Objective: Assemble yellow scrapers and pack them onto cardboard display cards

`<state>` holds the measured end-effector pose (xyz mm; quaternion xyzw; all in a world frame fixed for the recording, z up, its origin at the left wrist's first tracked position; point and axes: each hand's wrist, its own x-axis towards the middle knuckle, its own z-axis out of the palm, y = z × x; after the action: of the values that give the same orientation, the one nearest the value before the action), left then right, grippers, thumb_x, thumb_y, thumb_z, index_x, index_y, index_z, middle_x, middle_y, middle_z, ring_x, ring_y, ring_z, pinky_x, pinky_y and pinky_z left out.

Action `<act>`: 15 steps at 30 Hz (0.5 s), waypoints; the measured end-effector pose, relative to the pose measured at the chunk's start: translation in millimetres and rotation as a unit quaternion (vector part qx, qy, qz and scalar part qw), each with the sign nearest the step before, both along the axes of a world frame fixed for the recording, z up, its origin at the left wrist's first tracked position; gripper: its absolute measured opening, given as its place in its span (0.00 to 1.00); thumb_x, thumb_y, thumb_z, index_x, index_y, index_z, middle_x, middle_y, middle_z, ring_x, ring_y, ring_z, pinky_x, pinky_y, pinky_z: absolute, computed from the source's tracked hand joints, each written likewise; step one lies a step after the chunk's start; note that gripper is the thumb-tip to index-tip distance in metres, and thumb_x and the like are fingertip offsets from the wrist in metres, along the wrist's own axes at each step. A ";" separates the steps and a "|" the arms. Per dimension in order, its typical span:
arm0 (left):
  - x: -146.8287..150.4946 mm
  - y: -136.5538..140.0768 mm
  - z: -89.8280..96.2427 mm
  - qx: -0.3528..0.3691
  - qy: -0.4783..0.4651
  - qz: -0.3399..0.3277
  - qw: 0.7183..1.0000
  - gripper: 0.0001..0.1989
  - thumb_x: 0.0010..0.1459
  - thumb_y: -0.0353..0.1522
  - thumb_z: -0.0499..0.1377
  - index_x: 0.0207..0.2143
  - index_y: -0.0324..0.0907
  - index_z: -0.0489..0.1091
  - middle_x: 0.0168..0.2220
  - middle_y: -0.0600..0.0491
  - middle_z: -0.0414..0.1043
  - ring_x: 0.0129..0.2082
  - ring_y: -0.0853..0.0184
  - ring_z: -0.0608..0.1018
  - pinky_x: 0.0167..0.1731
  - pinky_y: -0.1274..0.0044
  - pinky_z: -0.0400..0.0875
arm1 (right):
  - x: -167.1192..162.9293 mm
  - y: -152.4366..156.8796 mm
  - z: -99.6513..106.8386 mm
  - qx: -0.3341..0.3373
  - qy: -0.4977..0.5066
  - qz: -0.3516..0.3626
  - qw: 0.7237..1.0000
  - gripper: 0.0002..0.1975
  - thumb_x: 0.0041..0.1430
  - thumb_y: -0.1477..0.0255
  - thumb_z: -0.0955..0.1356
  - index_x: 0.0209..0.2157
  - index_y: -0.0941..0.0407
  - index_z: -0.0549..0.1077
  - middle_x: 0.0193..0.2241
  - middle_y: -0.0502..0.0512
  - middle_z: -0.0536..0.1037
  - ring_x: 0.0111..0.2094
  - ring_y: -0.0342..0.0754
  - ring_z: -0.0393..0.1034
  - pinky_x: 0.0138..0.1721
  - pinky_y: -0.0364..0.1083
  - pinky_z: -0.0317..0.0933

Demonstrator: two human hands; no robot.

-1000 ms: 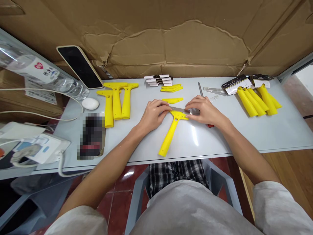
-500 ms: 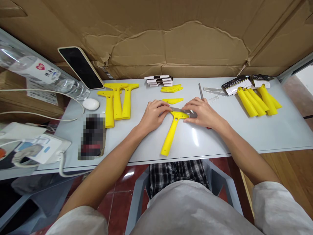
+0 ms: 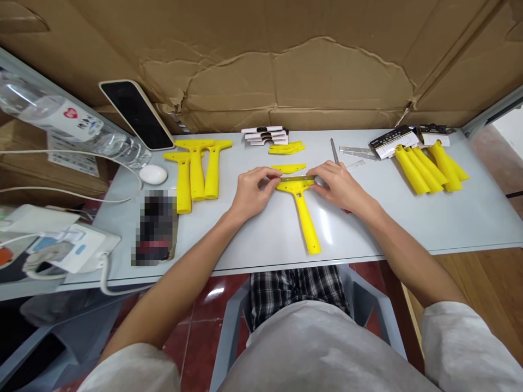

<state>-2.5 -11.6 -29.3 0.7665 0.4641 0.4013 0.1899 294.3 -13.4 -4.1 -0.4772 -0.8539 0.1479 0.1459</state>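
A thin metal blade (image 3: pixel 297 178) lies along the head of a yellow scraper handle (image 3: pixel 306 220), whose grip points toward the table's front edge. My left hand (image 3: pixel 252 190) pinches the blade's left end between thumb and fingers. At its right end, my right hand (image 3: pixel 340 184) is closed on the same blade, its thumb near the handle's head. Just beyond is a loose yellow cover strip (image 3: pixel 288 169), with several more yellow strips (image 3: pixel 286 148) stacked behind it. Loose metal blades (image 3: pixel 359 152) and a grey screwdriver-like rod (image 3: pixel 334 151) lie past my right hand.
Several yellow handles (image 3: pixel 197 171) lie at left beside a phone leaning upright (image 3: pixel 137 114), a white mouse (image 3: pixel 153 175) and a pixelated dark object (image 3: pixel 154 228). Folded cards (image 3: pixel 265 135) sit at the back. Carded scrapers (image 3: pixel 423 171) lie right. Cardboard (image 3: pixel 298 76) walls the rear.
The handle's grip has swung from lower left to lower right. The blade has shifted and now lies level along the handle's head, with both hands still at its ends.
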 end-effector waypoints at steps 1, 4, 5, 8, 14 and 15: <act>0.8 0.0 0.2 -0.013 -0.017 0.005 1.000 0.08 0.70 0.34 0.65 0.45 0.44 0.86 0.43 0.50 0.90 0.41 0.61 0.87 0.45 0.70 0.79 | -0.1 0.0 0.4 -0.003 -0.002 -0.003 1.000 0.18 0.78 0.63 0.67 0.61 0.55 0.79 0.59 0.58 0.80 0.59 0.48 0.69 0.57 0.44 0.50; 1.8 1.2 0.3 -0.050 -0.058 0.010 0.997 0.09 0.68 0.36 0.66 0.43 0.44 0.86 0.42 0.50 0.91 0.40 0.62 0.87 0.43 0.71 0.79 | -0.2 0.5 -0.6 -0.005 0.007 -0.005 1.000 0.15 0.77 0.63 0.68 0.57 0.54 0.80 0.59 0.56 0.79 0.60 0.47 0.69 0.57 0.44 0.49; 1.6 1.9 0.2 -0.061 -0.070 0.014 0.996 0.09 0.68 0.36 0.66 0.43 0.43 0.86 0.43 0.50 0.91 0.40 0.63 0.86 0.43 0.72 0.78 | -0.1 0.8 -1.6 -0.001 0.012 -0.004 1.000 0.15 0.77 0.64 0.69 0.58 0.54 0.80 0.60 0.56 0.79 0.61 0.47 0.69 0.56 0.43 0.49; 0.1 4.1 -0.7 -0.087 -0.081 0.025 0.993 0.10 0.68 0.37 0.66 0.43 0.43 0.87 0.43 0.49 0.91 0.38 0.63 0.85 0.42 0.71 0.77 | 0.3 1.6 -4.8 0.009 0.019 0.001 1.000 0.17 0.75 0.65 0.70 0.60 0.54 0.80 0.61 0.56 0.78 0.62 0.46 0.69 0.56 0.43 0.49; -3.2 4.6 0.7 -0.073 0.000 -0.014 0.997 0.13 0.69 0.37 0.65 0.48 0.43 0.89 0.44 0.48 0.90 0.41 0.60 0.87 0.45 0.69 0.80 | 0.2 2.8 -5.9 -0.008 0.003 0.009 1.000 0.17 0.76 0.64 0.69 0.59 0.54 0.82 0.59 0.57 0.80 0.61 0.47 0.68 0.56 0.44 0.49; -4.3 4.5 1.7 -0.064 0.019 -0.023 0.997 0.13 0.70 0.37 0.64 0.48 0.44 0.89 0.44 0.48 0.90 0.42 0.59 0.87 0.46 0.68 0.81 | 0.3 3.0 -5.6 -0.011 0.000 0.012 1.000 0.17 0.77 0.63 0.69 0.59 0.54 0.82 0.59 0.57 0.80 0.61 0.47 0.68 0.56 0.44 0.49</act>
<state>-6.8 -7.1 -27.6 0.7707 0.4743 0.3518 0.2394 294.6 -10.4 -9.7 -0.4686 -0.8578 0.1593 0.1384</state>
